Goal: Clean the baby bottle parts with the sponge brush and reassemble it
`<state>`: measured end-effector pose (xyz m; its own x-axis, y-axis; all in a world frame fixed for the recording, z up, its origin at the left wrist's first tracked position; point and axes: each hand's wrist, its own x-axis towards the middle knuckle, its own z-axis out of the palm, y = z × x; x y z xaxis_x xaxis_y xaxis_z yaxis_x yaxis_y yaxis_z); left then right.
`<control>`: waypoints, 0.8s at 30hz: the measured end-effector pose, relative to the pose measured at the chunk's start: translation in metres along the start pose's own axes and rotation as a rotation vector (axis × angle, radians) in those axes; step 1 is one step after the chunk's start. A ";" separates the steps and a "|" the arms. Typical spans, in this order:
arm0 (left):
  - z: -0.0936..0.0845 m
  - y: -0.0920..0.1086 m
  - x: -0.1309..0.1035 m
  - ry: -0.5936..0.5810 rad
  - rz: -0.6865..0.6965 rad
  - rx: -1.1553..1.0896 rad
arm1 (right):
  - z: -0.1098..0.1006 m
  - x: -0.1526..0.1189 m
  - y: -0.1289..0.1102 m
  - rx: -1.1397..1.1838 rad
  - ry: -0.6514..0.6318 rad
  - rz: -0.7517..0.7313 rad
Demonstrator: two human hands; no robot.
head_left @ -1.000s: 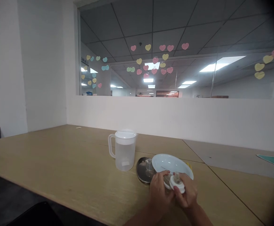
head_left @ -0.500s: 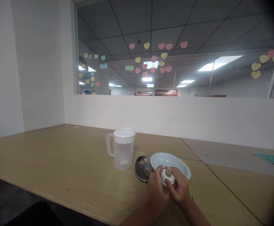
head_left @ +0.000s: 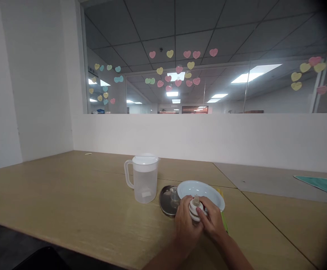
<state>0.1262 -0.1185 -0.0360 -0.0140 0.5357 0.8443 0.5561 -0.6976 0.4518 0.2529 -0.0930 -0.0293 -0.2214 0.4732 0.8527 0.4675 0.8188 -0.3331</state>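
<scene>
A small bottle with a white collar and a clear nipple-like tip [head_left: 196, 210] is held upright between both hands at the lower middle. My left hand [head_left: 185, 225] wraps round its left side. My right hand [head_left: 212, 219] grips it from the right, with the thumb on the white collar. Just beyond the hands lies a pale blue bowl [head_left: 198, 188]. Left of it is a round metal dish [head_left: 166, 204] with a small clear cup [head_left: 174, 193] in it. The bottle's lower part is hidden by the hands.
A translucent pitcher [head_left: 145, 180] with a lid and handle stands left of the dish. Something yellow-green [head_left: 224, 221] lies beside my right hand. A teal cloth [head_left: 321, 184] is at the far right, and a wall with a window runs behind the table [head_left: 68, 198].
The view has shifted slightly, so most things appear a little further left. Both hands still hold the bottle, and the right fingers have changed position slightly around the collar.
</scene>
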 end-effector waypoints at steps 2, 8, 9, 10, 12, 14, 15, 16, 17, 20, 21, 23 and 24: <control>-0.001 0.001 0.001 0.009 0.012 -0.004 | 0.000 0.001 0.001 0.018 0.002 0.019; -0.001 -0.001 0.000 -0.005 0.032 0.002 | -0.004 0.001 -0.001 -0.059 0.161 -0.054; 0.000 -0.002 0.000 0.013 0.037 0.009 | -0.005 0.001 -0.002 -0.077 0.201 -0.089; 0.000 -0.002 0.000 0.027 0.039 0.013 | -0.006 0.001 -0.002 -0.100 0.234 -0.133; 0.000 -0.003 -0.001 0.029 0.041 0.010 | -0.008 -0.001 -0.002 -0.176 0.287 -0.251; -0.001 -0.003 0.000 -0.001 0.038 -0.011 | -0.009 -0.003 -0.002 -0.270 0.312 -0.381; -0.002 -0.003 0.000 -0.018 0.038 -0.025 | -0.008 -0.004 -0.002 -0.313 0.317 -0.435; -0.004 -0.003 0.000 -0.035 0.037 -0.042 | -0.008 -0.004 -0.003 -0.349 0.316 -0.479; -0.005 -0.003 0.000 -0.054 0.032 -0.058 | -0.007 -0.004 -0.004 -0.377 0.309 -0.510; -0.007 -0.004 0.001 -0.117 -0.002 -0.094 | -0.004 -0.003 -0.009 -0.428 0.282 -0.546; -0.007 -0.004 0.001 -0.136 -0.013 -0.100 | -0.004 -0.003 -0.011 -0.432 0.275 -0.546; -0.005 -0.006 0.001 -0.143 -0.022 -0.092 | -0.002 -0.001 -0.015 -0.429 0.266 -0.552; -0.004 -0.007 0.001 -0.130 -0.031 -0.080 | -0.002 0.000 -0.017 -0.429 0.262 -0.561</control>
<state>0.1185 -0.1148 -0.0371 0.0809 0.6111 0.7874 0.4892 -0.7127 0.5028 0.2465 -0.1070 -0.0230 -0.3382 -0.1142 0.9341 0.6491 0.6905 0.3194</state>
